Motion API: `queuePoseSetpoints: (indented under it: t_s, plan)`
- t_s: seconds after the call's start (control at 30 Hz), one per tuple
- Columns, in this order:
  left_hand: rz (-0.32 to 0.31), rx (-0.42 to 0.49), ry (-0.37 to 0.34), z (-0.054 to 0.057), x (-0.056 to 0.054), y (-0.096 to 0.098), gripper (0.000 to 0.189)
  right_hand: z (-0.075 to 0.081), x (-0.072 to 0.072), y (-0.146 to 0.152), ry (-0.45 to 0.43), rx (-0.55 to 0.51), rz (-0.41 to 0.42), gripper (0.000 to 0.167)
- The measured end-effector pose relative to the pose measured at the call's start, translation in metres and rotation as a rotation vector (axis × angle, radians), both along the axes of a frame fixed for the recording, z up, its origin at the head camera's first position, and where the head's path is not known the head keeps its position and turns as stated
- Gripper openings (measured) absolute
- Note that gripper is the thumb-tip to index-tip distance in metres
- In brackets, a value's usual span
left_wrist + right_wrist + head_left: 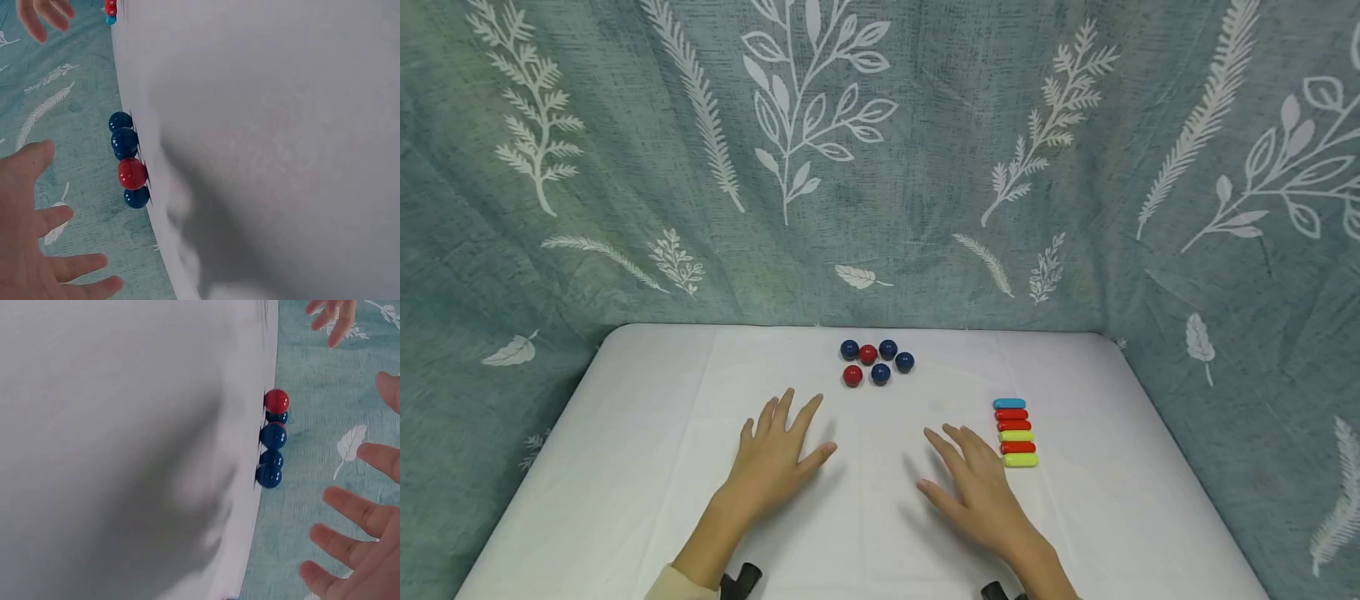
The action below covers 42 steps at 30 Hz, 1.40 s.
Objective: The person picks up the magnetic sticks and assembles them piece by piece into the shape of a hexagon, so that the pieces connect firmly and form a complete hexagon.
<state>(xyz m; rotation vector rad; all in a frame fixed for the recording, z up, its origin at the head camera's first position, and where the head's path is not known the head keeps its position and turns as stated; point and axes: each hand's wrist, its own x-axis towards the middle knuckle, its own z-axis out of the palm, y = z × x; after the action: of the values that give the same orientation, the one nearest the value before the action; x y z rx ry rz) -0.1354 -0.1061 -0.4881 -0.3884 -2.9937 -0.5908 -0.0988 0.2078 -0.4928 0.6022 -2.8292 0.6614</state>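
My left hand [769,464] hovers over the left half of the white table, fingers spread, holding nothing. Opposite it, my right hand [977,492] hangs over the table with fingers spread and nothing in it. Beyond both hands, near the back edge, lies a cluster of glossy balls: several dark blue balls [881,374] and two red balls [852,376]. Just past the right hand's outer side is a column of short coloured sticks, with a blue stick [1010,403] at the far end, red sticks [1018,447] and yellow-green sticks [1021,460].
A white cloth covers the table [647,400], whose rounded back corners meet a teal curtain [925,167] printed with white leaves. Black straps or mounts [742,581] show at the wrists. The hands cast soft shadows on the cloth.
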Motion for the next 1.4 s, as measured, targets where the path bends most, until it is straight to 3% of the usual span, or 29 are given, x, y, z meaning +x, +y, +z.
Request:
queuePoseSetpoints:
  t_s: [0.27, 0.4, 0.57, 0.83, 1.0, 1.2, 1.4]
  plan:
    - [-0.017, 0.077, -0.008, -0.002, -0.021, 0.006, 0.066, -0.004, 0.009, 0.026, 0.015, -0.108, 0.037, 0.061]
    - [-0.022, 0.211, -0.055, -0.005, -0.036, 0.010, 0.063, -0.009, 0.013, 0.041, -0.022, -0.163, 0.017, 0.056]
    - [-0.040, 0.409, -0.125, -0.015, -0.057, 0.012, 0.060, -0.014, 0.015, 0.058, -0.068, -0.208, -0.049, 0.047]
    - [-0.056, 0.529, -0.132, -0.032, -0.087, 0.015, 0.056, -0.010, 0.011, 0.087, -0.100, -0.262, -0.227, 0.025]
    - [-0.041, 0.611, -0.163, -0.037, -0.100, 0.020, 0.054, -0.009, 0.004, 0.109, -0.191, -0.282, -0.339, 0.030]
    - [-0.044, 0.615, -0.185, -0.041, -0.113, 0.028, 0.056, -0.017, -0.006, 0.123, -0.350, -0.320, -0.407, 0.039]
    - [-0.097, 0.446, -0.185, -0.041, -0.125, 0.033, 0.058, -0.023, -0.012, 0.125, -0.393, -0.343, -0.421, 0.033]
